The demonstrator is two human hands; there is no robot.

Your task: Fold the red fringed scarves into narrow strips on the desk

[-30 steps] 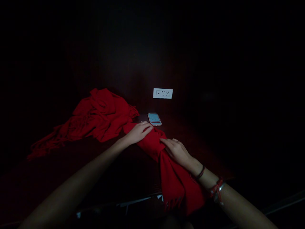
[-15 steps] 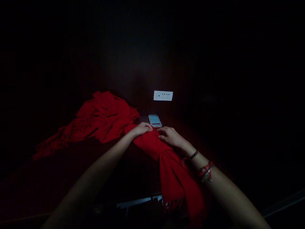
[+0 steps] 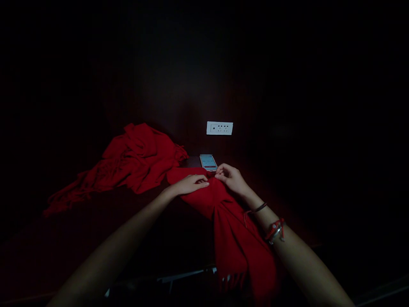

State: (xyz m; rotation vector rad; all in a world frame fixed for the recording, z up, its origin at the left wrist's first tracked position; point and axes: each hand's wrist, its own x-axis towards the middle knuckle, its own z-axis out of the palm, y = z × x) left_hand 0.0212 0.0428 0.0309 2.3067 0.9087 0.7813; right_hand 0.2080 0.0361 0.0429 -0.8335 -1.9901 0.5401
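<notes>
A red fringed scarf (image 3: 231, 230) lies over the dark table, its two ends hanging past the front edge. My left hand (image 3: 192, 184) rests flat on the scarf's upper part, fingers extended to the right. Just to its right, my right hand (image 3: 229, 177) pinches the scarf's far edge between thumb and fingertips, lifting the cloth a little. A phone (image 3: 208, 162) with a lit screen lies right behind the scarf, close to the right fingertips.
A second heap of red fringed cloth (image 3: 140, 157) is bunched at the left. On the dark wall behind the phone sits a white socket panel (image 3: 220, 128). The table's front edge crosses below my arms; the surroundings are very dark.
My left hand has slid down toward me from the scarf's far edge. My right hand has closed on the cloth and drawn it up slightly.
</notes>
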